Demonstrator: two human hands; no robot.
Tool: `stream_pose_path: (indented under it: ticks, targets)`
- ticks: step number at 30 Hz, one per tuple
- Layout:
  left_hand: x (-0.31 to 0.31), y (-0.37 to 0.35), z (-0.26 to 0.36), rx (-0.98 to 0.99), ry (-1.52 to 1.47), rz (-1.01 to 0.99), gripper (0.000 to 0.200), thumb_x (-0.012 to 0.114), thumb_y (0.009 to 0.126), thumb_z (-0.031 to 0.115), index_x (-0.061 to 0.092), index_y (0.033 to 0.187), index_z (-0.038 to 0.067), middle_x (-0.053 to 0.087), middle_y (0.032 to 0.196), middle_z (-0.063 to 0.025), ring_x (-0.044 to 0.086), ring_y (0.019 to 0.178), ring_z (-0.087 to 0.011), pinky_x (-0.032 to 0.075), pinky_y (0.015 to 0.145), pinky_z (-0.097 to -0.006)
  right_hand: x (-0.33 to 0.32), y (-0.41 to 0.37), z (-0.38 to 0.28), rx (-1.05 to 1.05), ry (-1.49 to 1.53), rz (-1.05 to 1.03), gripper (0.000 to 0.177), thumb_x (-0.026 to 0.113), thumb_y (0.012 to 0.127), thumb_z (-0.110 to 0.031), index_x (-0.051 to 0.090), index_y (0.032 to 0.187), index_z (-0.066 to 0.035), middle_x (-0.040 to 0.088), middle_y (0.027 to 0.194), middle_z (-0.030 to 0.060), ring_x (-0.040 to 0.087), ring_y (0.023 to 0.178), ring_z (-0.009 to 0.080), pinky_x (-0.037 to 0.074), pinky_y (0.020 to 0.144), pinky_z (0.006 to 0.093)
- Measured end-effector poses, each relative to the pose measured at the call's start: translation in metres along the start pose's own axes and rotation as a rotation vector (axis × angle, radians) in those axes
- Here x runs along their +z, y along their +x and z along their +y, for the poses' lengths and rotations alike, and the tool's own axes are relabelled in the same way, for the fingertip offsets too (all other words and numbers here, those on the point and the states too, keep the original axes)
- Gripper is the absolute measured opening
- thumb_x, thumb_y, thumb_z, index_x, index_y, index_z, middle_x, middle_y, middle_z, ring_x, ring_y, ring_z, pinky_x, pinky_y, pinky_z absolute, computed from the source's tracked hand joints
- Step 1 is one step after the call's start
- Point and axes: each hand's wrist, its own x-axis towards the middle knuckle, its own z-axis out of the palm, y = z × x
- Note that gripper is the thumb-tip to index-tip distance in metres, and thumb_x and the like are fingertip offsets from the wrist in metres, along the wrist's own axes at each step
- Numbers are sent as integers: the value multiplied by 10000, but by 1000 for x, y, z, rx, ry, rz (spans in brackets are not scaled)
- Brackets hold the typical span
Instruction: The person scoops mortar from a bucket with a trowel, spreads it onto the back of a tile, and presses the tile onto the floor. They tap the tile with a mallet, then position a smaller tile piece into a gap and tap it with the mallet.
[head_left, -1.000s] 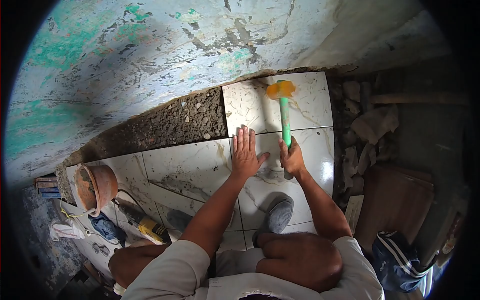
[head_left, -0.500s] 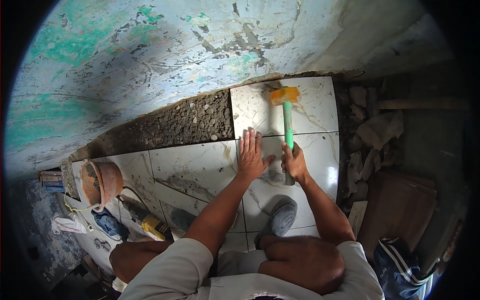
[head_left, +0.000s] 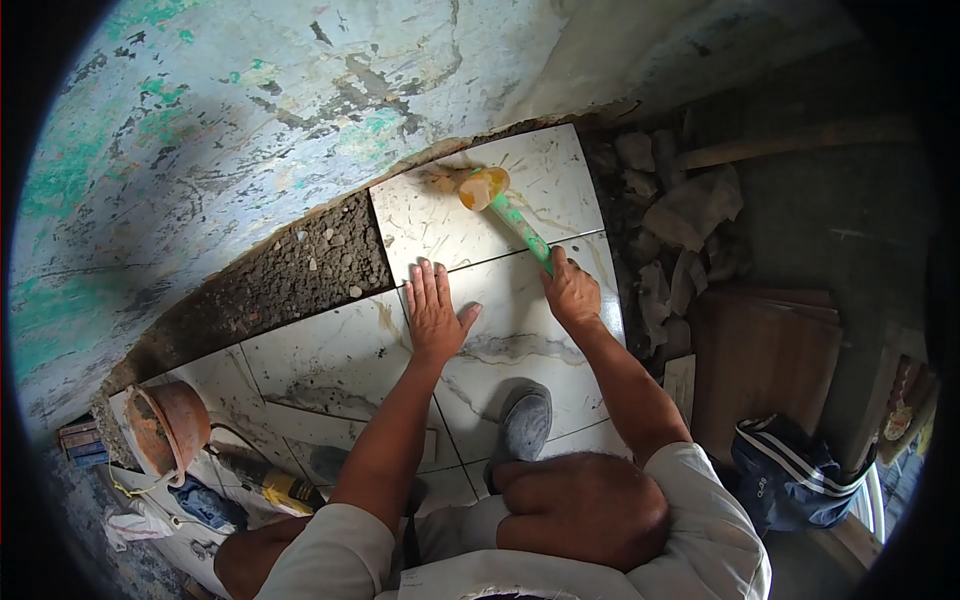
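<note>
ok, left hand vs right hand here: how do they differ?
Pose: left hand lies flat, open on the near tile; right hand is closed around the mallet handle. Direction: left hand points at the wall; right hand angles toward the mallet head over the far tile. Both bare.

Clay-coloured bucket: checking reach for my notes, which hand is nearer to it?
Left. The left hand lies flat on a tile, up and right of the bucket; the right hand, gripping the mallet handle, is farther right.
</note>
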Motion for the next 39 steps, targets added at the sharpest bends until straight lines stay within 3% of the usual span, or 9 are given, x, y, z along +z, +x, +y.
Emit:
stream_pose_path:
  ticks: [3,8,12,14,18,21,24,33,39]
  targets:
    - [-4,2,1,1,-5,-3,939,540,878,571,202,1482,-63,114,1556,-290,67,1462,-411,52,1171,-529,4,1,8,26,51,67,292,605,902,-296,459,1046,-88,658,829,169,672,760,377,537,682,482]
    - [-23,45,15,-45,90,-13,788,610,832,586,485,1219,-90,401,1332,-280,366,1227,-426,248,1082,-531,-13,11,8,-19,63,15,287,626,883,-270,471,1038,-86,654,822,173,660,752,393,530,690,484]
    - [-27,114,23,151,44,92,882,694,750,602,464,1338,-14,375,1424,-222,246,1371,-433,173,1141,-545,-16,1,7,-114,160,149,295,645,850,-247,487,1029,-72,648,788,182,652,715,387,528,648,482]
    - [-27,136,29,185,88,-280,1091,742,637,665,335,1474,96,136,1577,-176,58,1456,-415,91,1174,-554,-22,1,13,-141,148,188,303,650,850,-248,492,1035,-68,645,780,183,652,709,386,529,644,480]
    - [-34,144,37,86,167,-336,1278,778,521,709,156,1541,253,56,1605,-139,0,1469,-395,65,1169,-584,-21,26,44,-86,52,116,307,644,875,-282,482,1034,-76,656,774,184,663,703,381,538,657,479]
    - [-39,146,39,64,129,-348,1233,772,525,716,178,1532,322,48,1607,-130,-2,1470,-393,69,1171,-579,-29,42,44,-22,62,37,272,605,908,-282,451,1001,-79,665,759,186,672,720,382,538,668,487]
    - [-38,146,39,75,141,-333,1209,777,531,708,213,1525,315,74,1603,-134,31,1466,-400,95,1169,-570,-30,43,50,-73,19,49,272,590,917,-287,451,1001,-69,666,749,185,668,716,390,537,670,492]
    - [-36,141,39,91,128,-299,1178,780,549,693,238,1520,302,111,1595,-151,69,1461,-407,115,1169,-559,-8,31,54,170,170,152,296,594,908,-308,461,1030,-72,665,789,210,661,727,419,529,655,520]
    - [-35,144,38,87,137,-300,1161,767,565,700,238,1519,301,109,1596,-149,62,1463,-403,116,1169,-565,-10,29,53,95,57,154,287,611,899,-296,464,1028,-87,666,779,188,667,739,405,535,660,501]
